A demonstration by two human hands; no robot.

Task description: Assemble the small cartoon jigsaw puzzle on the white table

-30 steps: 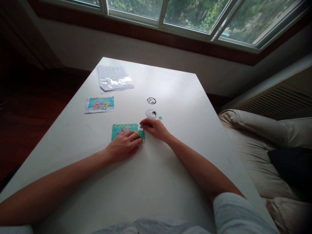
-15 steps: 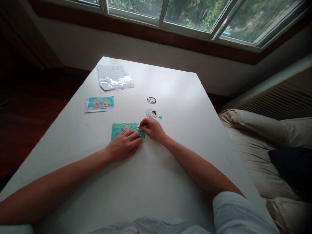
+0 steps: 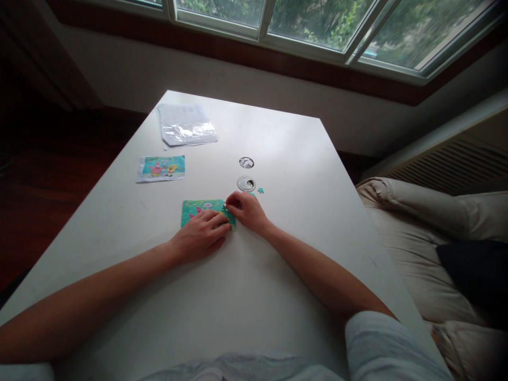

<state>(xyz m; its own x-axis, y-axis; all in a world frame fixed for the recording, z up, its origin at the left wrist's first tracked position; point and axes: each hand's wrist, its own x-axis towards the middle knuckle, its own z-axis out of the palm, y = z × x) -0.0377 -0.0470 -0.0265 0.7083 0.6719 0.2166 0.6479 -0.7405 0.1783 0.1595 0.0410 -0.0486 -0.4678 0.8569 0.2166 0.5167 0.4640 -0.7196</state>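
Note:
A small teal cartoon jigsaw puzzle (image 3: 198,207) lies flat near the middle of the white table (image 3: 254,286). My left hand (image 3: 202,234) rests on the puzzle's lower right part, fingers stretched flat. My right hand (image 3: 246,210) sits at the puzzle's upper right corner, fingertips pinched together on a small puzzle piece that is mostly hidden. One loose teal piece (image 3: 261,190) lies on the table just beyond my right hand.
Two round silver lids or discs (image 3: 246,183) (image 3: 246,162) lie behind the puzzle. A cartoon reference picture (image 3: 161,168) lies at the left, a clear plastic bag with paper (image 3: 186,126) farther back. A cushioned seat (image 3: 432,238) stands right of the table, windows behind.
My right hand has slid a little left onto the puzzle's upper right corner, bringing its pinched piece against the puzzle. My left hand has stayed in place.

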